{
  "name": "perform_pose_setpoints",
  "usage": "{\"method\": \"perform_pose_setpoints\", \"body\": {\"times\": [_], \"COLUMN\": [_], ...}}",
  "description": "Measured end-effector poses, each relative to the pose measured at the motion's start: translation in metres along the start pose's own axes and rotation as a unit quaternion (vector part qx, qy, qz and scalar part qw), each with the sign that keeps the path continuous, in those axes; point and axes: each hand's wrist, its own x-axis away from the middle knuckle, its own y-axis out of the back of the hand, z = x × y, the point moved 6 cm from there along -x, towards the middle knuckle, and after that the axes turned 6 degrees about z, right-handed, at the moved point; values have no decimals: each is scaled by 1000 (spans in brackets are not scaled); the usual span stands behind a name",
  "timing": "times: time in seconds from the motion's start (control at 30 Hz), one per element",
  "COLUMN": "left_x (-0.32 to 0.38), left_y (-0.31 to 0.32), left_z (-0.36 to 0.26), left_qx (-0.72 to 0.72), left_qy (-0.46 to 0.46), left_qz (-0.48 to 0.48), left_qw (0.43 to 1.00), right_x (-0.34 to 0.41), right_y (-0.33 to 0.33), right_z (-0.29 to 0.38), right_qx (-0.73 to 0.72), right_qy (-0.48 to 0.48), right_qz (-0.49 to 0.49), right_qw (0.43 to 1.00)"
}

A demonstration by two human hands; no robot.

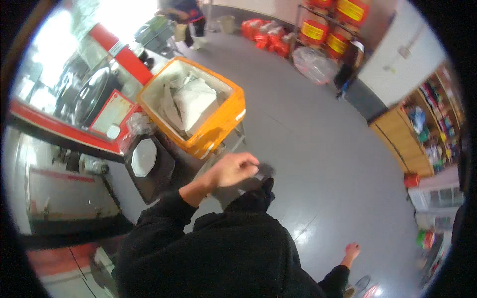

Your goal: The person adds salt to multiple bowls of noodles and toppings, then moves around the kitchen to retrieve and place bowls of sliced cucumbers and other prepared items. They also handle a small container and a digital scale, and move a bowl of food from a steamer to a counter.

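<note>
My left hand [235, 170] is in front of my body, its fingers curled on a small dark object [265, 169], too blurred to name. Just beyond that hand, up and to the left, stands an orange foam box [218, 128], open at the top, with crumpled white sheeting [195, 102] inside. My right hand [352, 250] hangs far out at the lower right, fingers curled, with nothing visible in it. Beside the box, a white octagonal lid or dish [144, 157] lies on a dark tray [164, 180].
A red-framed glass partition [63, 130] runs along the left. Another person [190, 18] stands near grey bins at the top. Red bags [266, 35] and a rack of red containers [315, 31] line the far wall. Wooden shelves [404, 138] stand right.
</note>
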Motion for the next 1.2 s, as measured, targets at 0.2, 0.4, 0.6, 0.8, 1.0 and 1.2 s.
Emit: {"method": "perform_pose_setpoints", "body": {"times": [0.2,0.4,0.6,0.8,1.0,1.2], "left_x": [-51,-65,-80,-117,-107,-61], "left_y": [164,241,207,202,205,267], "left_z": [142,288,320,317,348,323], "left_qx": [-82,-244,-151,-178,-103,84], "left_qy": [170,512,546,670,721,623], "left_qz": [-302,-238,-175,-233,-256,-420], "left_qw": [934,789,805,682,636,655], "right_x": [-66,-60,-181,-297,-299,-74], "right_y": [-236,-321,-307,-438,-734,-946], "right_z": [231,114,121,303,656,787], "right_qx": [-158,539,611,656,466,459], "right_qy": [190,464,205,451,340,423], "right_qz": [257,384,491,490,418,572], "right_qw": [934,588,587,356,702,532]}}
